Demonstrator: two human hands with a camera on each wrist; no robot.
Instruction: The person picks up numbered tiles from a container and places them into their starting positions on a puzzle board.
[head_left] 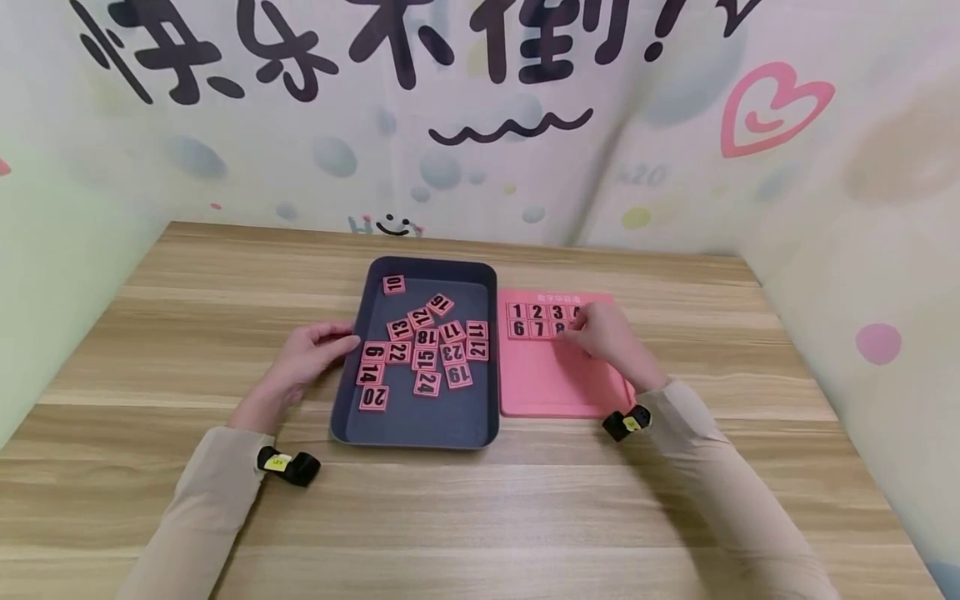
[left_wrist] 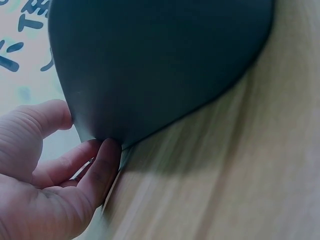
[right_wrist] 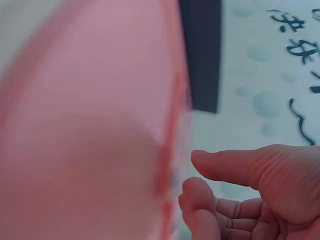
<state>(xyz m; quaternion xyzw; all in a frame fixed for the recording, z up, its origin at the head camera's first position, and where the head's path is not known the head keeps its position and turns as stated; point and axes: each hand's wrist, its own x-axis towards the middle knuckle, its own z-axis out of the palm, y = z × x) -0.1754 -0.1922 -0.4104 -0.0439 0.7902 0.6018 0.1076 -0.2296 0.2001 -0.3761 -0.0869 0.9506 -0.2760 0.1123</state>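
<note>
In the head view my left hand (head_left: 311,358) holds the left wall of a dark grey tray (head_left: 390,429). The left wrist view shows its thumb at the rim and its fingertips against the outer wall. Loose pink number tiles (head_left: 427,382) lie in the tray at various angles. My right hand (head_left: 611,337) is over a pink number puzzle board (head_left: 547,387), with fingertips at the 8 tile (head_left: 559,328). Its thumb and index finger stand slightly apart in the right wrist view. Tiles 1, 2, 3, 6 and 7 sit in rows; the hand partly covers the 4 tile and hides the spots beyond.
Tray and board stand side by side on a wood-grain table (head_left: 480,517). Behind them hangs a white printed cloth (head_left: 300,183) with dark lettering. A small black wrist camera (head_left: 288,465) is strapped at each sleeve cuff.
</note>
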